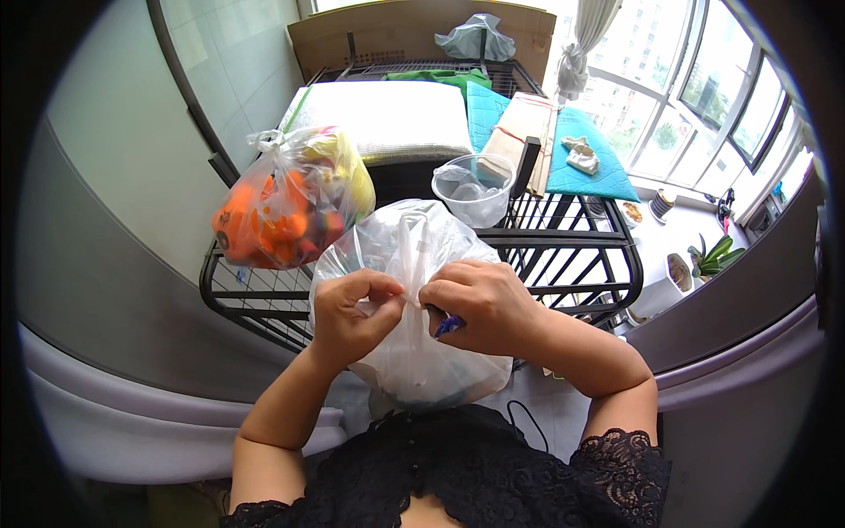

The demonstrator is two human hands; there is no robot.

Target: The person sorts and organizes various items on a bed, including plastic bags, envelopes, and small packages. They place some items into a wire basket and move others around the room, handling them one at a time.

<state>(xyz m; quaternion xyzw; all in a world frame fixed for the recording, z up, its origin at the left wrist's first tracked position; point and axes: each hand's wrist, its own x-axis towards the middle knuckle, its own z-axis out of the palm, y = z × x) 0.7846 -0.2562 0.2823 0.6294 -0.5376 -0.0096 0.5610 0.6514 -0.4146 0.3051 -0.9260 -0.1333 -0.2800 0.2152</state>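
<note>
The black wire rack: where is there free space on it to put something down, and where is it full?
The black wire rack is bare on its right part, between the clear plastic cup and the rack's right rim. The left side is crowded by the bag of orange and yellow things. The front is taken by the white plastic bag, pinched by the left hand and right hand.

Translucent white plastic bag (414, 352) (full, handles pinched upright) against black wire rack (572, 255).

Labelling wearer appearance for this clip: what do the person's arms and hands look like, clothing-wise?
Both forearms are bare, no gloves. The left hand and right hand show no rings, watch or bracelets that I can make out. Short black lace sleeves with scalloped edges end at the upper arms, part of a black lace top.
</note>
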